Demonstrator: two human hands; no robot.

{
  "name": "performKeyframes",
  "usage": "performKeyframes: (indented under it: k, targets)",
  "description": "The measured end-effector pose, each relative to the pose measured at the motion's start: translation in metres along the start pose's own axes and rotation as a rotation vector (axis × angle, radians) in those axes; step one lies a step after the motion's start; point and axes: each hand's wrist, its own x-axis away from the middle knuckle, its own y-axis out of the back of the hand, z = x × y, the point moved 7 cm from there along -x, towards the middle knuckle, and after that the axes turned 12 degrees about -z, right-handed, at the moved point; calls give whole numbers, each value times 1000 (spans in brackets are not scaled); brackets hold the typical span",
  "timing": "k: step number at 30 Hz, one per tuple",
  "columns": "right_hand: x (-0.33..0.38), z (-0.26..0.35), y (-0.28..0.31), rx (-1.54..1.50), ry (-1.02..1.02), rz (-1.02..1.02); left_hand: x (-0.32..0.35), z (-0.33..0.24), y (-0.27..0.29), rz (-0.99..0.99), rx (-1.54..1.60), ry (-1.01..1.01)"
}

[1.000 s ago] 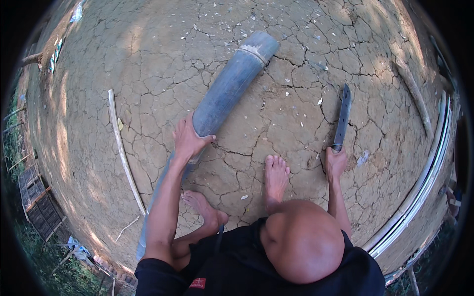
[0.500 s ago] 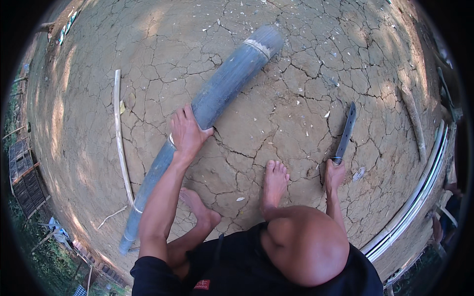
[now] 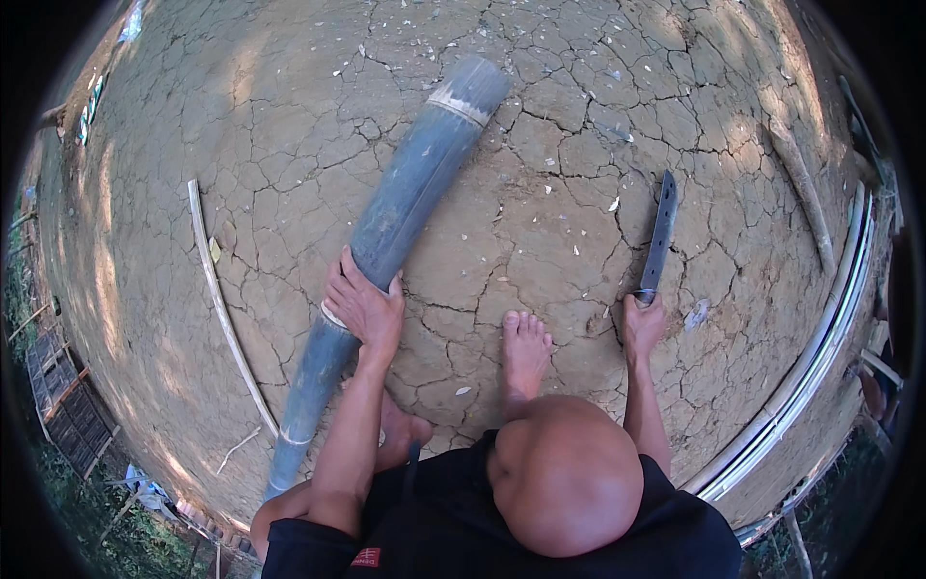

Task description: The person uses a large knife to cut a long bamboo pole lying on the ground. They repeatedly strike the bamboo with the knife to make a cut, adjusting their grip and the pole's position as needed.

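A thick grey-green bamboo pole [image 3: 410, 198] with pale node rings lies slantwise, its far end to the upper right and its near end partly hidden by my left arm. My left hand [image 3: 367, 307] grips it from above beside a node ring, fingers over the far side and thumb at the right edge. A dark line runs lengthwise along the pole beyond my hand. Off to the right, my right hand [image 3: 642, 326] is closed round the handle of a machete [image 3: 662, 236]. Its dark blade, with small holes, points away from me, apart from the bamboo.
My bare foot [image 3: 527, 355] stands between pole and machete on cracked dry earth [image 3: 540, 232]. A thin pale stick [image 3: 224, 299] lies left of the pole. Long split bamboo strips [image 3: 801, 405] and a wooden branch [image 3: 803, 198] lie at right. A dark slatted panel [image 3: 72, 400] is at far left.
The bamboo pole lies at a steeper angle in view, and a lengthwise dark line shows on it. My left hand remains on it. The machete stays in my right hand, blade pointing more straight ahead.
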Motion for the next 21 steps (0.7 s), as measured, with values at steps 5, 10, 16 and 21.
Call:
performKeyframes:
  k: [5,10,16,21]
  targets:
    - [-1,0,-1,1,16,-11,26,-10,-1,-40,3,17]
    - [0,-1,-3,20,-5,-28,34,-11,-2,-45,55,27]
    - [1,4,-2,32,18,-11,39,-12,0,-87,116,36]
    - [-3,-11,-10,21,67,-47,48,-6,3,21,210,44]
